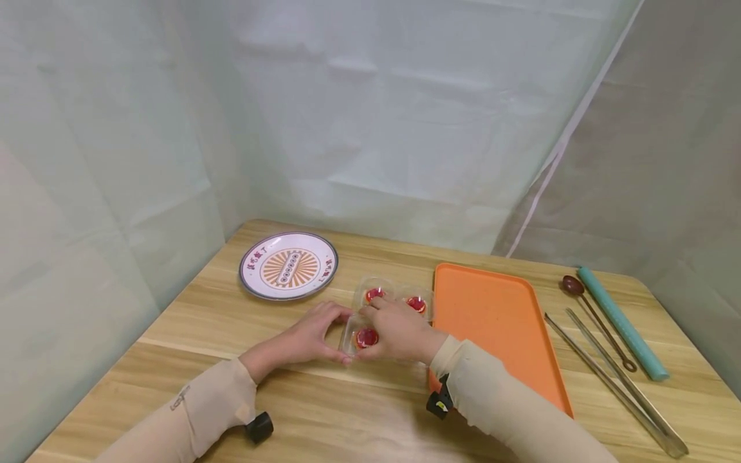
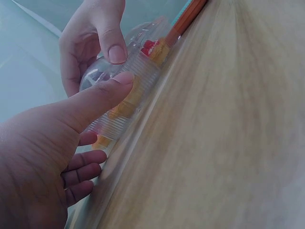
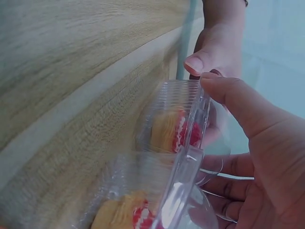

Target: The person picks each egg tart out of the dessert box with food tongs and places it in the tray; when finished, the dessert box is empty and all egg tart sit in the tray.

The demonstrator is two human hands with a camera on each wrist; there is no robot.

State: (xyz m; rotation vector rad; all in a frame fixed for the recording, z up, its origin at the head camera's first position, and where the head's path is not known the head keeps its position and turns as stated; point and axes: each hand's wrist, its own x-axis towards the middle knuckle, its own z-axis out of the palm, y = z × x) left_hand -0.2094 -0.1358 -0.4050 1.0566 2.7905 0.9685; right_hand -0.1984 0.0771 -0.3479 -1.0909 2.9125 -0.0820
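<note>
A clear plastic pastry box (image 1: 347,344) with round domes in its lid lies on the table. Three tarts with red tops show through it in the head view, among them a tart (image 1: 416,303) at the right. My left hand (image 1: 312,331) holds the box's left side between thumb and fingers. Reaching over the lid, my right hand (image 1: 399,331) has its thumb at the rim's near corner and its fingers curled across the domes. The right wrist view shows this thumb against the rim, close to the left thumb. Part of the box is hidden beneath the right hand.
An orange tray (image 1: 486,315) adjoins the box on the right. A round patterned plate (image 1: 289,266) stands at the back left. Metal tongs (image 1: 625,392), a brown spoon (image 1: 599,321) and a teal roll (image 1: 622,321) lie at the right. Pale curtains (image 1: 376,128) surround the table.
</note>
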